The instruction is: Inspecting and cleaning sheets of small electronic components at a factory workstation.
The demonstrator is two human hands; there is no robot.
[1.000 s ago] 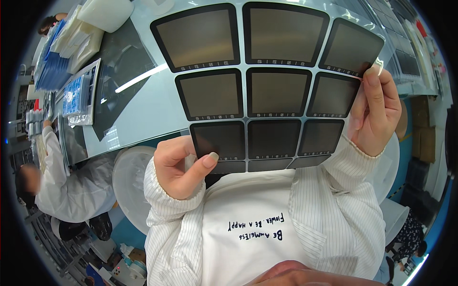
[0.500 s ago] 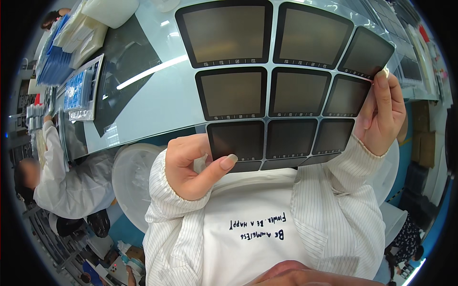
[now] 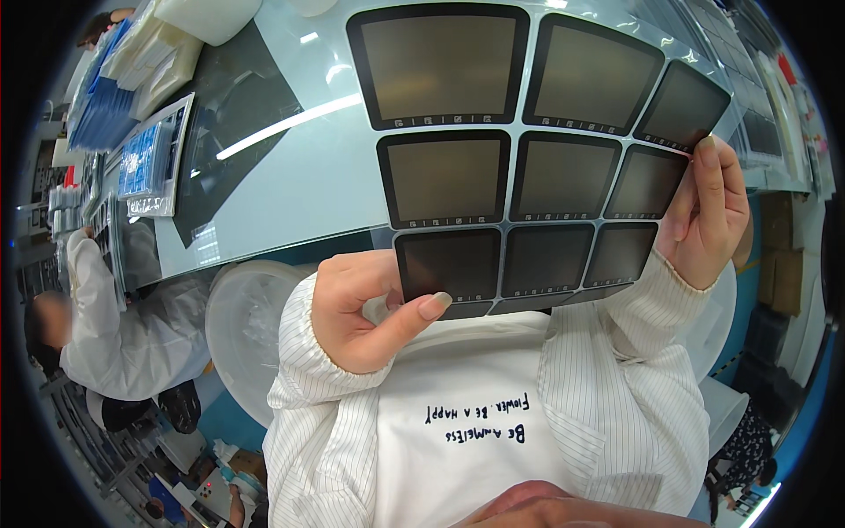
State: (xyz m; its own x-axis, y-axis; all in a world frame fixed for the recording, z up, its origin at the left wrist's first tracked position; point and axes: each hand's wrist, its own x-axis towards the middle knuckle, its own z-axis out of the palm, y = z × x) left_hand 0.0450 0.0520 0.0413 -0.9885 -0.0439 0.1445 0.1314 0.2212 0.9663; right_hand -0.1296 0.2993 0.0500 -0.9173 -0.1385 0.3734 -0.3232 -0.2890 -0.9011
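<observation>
Both hands hold up a thin sheet of dark rectangular panels [image 3: 444, 70], set in rows with pale strips between them. Each panel has a black border and a line of small marks along its lower edge. At the sheet's near left corner, my left hand [image 3: 356, 308] is closed, thumb on the face and fingers behind. My right hand [image 3: 704, 216] pinches the right edge near its far corner, thumb and fingers closed on it. The sheet tilts, its far part over the glass-topped table [image 3: 290, 194] and its near edge by my chest.
On the table's left lie a stack of white and blue plastic sleeves [image 3: 114, 79] and a blue-wrapped pack [image 3: 148, 167]. A white round tub [image 3: 242, 352] stands below the table edge. Another person in a white coat [image 3: 132, 343] sits at the left. Cardboard boxes [image 3: 782, 282] stand at the right.
The sheet has shifted slightly to the right and tilted a little, its far edge coming nearer. My left hand has moved slightly right with it; my right hand keeps almost the same place.
</observation>
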